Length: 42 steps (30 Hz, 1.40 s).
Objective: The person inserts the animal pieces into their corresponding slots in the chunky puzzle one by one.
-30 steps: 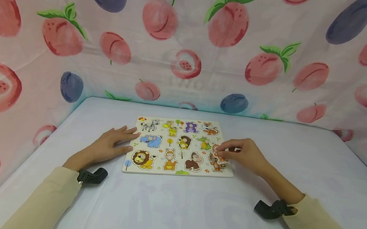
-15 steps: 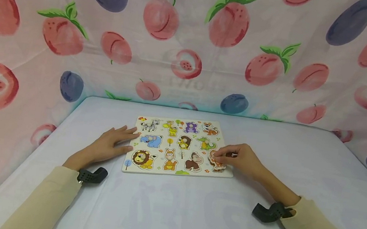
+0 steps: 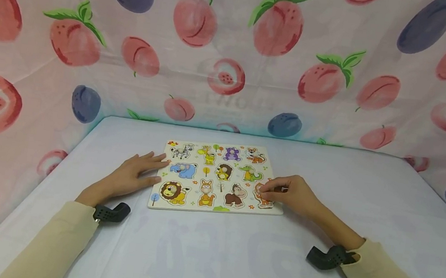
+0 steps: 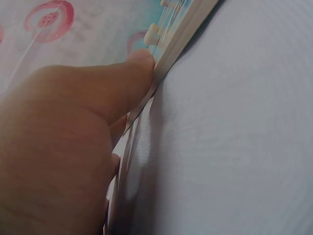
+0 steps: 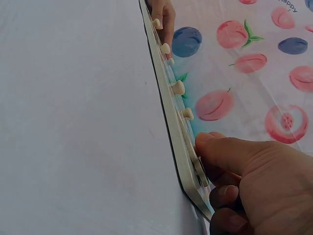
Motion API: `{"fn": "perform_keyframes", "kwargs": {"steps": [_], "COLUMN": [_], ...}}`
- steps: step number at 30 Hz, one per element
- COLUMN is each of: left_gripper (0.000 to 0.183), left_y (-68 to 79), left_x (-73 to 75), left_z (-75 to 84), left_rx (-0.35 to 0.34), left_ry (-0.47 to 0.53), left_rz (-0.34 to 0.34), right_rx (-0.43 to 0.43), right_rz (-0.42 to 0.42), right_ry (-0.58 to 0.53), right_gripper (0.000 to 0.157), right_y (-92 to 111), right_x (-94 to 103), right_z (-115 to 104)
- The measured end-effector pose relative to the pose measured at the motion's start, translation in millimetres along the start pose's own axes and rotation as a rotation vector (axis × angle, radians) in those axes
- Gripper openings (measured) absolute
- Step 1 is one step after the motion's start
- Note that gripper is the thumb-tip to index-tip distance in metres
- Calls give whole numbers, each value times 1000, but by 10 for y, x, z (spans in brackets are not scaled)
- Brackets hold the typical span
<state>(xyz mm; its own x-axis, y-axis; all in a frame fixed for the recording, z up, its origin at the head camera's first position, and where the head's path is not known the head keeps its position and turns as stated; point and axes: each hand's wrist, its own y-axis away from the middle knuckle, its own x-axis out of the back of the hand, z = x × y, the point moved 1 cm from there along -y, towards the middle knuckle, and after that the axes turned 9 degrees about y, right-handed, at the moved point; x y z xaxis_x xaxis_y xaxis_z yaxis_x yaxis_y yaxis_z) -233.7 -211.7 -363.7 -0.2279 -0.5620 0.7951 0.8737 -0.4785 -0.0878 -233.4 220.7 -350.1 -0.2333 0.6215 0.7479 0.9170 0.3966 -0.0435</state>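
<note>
A pale wooden knob puzzle board (image 3: 218, 199) lies flat on the table, with rows of animal pieces set in it. My right hand (image 3: 297, 195) pinches an orange animal puzzle piece (image 3: 264, 202) between thumb and fingers, over the board's lower right corner. Seen from the right wrist, one end of that piece (image 5: 202, 172) stands slightly proud of the board; its knob is hidden by the fingers. My left hand (image 3: 133, 175) rests at the board's left edge with fingers spread. In the left wrist view, the thumb (image 4: 132, 81) touches the board's edge.
Neighbouring pieces are a gorilla (image 3: 235, 197) and a crocodile (image 3: 251, 174). Round knobs (image 5: 178, 88) stick up from the board. White cloth (image 3: 208, 258) covers the table, and a fruit-print curtain (image 3: 263, 83) hangs behind it.
My right hand has moved slightly down and brought the orange piece from tilted above the lower right spot to nearly flat there. The left hand has stayed in place.
</note>
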Motion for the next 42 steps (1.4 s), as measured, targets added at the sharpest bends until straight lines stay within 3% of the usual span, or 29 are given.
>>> {"fn": "perform_keyframes", "kwargs": {"steps": [12, 21, 31, 39, 42], "left_gripper": [56, 56, 56, 56, 56], "left_y": [2, 11, 29, 59, 100], "left_x": [3, 11, -20, -40, -31], "left_z": [-2, -18, -3, 15, 32], "left_rx": [4, 13, -15, 5, 33], "left_ry": [1, -6, 16, 19, 39], "left_rz": [4, -1, 15, -4, -18], "right_rx": [-9, 4, 10, 56, 115], "right_rz": [-5, -17, -9, -31, -7], "right_ry": [30, -10, 17, 29, 100], "right_gripper": [11, 11, 13, 24, 29], "right_y": [2, -10, 2, 35, 69], "right_x": [-6, -26, -56, -59, -3], "right_z": [-20, -26, 12, 30, -22]}}
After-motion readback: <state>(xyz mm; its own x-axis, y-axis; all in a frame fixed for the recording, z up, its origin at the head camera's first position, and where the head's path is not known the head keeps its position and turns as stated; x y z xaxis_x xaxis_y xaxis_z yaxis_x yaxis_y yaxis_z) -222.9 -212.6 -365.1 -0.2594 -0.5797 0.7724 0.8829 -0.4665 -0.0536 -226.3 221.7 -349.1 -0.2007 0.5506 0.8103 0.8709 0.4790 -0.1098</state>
